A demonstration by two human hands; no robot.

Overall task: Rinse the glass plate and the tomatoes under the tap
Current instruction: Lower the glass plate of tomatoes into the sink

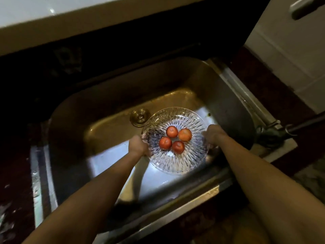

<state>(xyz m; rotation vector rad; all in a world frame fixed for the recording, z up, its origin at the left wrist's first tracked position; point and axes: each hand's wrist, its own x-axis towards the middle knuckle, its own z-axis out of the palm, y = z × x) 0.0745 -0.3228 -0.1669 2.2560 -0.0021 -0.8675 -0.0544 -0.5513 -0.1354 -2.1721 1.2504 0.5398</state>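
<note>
A clear cut-glass plate is held level inside the steel sink, above its floor. Several red tomatoes lie clustered at the plate's middle. My left hand grips the plate's left rim. On the opposite rim my right hand holds the plate. A dark tap sits at the sink's right edge, right of the plate. No water stream shows.
The steel sink has a round drain just left of the plate. Dark wet counter surrounds the sink. A white cabinet stands at the upper right and a pale ledge runs along the top.
</note>
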